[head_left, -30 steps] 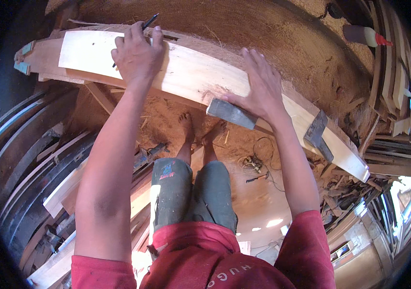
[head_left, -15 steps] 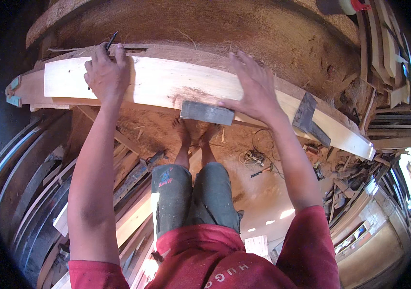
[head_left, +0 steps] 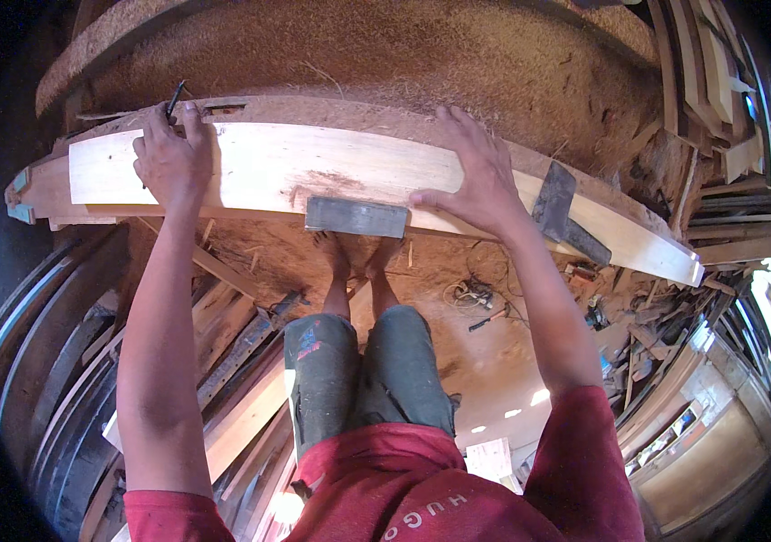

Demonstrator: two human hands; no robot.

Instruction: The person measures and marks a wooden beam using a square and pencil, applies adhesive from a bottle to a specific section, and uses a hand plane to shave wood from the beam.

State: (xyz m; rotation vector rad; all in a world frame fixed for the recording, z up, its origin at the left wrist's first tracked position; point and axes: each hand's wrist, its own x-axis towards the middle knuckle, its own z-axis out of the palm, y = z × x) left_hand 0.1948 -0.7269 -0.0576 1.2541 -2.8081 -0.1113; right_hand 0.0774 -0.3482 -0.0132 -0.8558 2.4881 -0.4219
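Note:
A long pale wooden board (head_left: pixel 268 158) lies lengthwise across a workbench in front of me. My left hand (head_left: pixel 171 163) rests on its left part, fingers curled round a dark pencil (head_left: pixel 175 95) whose upper end sticks out above the knuckles. My right hand (head_left: pixel 480 176) lies spread on the board right of centre, holding nothing. Beside its thumb, at the board's near edge, sits a grey rectangular block (head_left: pixel 356 218). Farther right, a dark try square (head_left: pixel 555 200) lies over the board, its thicker arm reaching past the near edge.
Sawdust covers the surface beyond the bench (head_left: pixel 458 54). Curved timber pieces (head_left: pixel 51 307) are stacked at the left, more planks (head_left: pixel 702 72) at the far right. On the floor lie a corded tool (head_left: pixel 471 294) and wood scraps (head_left: pixel 648 334).
The view has shifted slightly, so the board and block appear farther left. My right hand has slid a little rightward along the board, its thumb now off the block. The pencil stays in my left hand.

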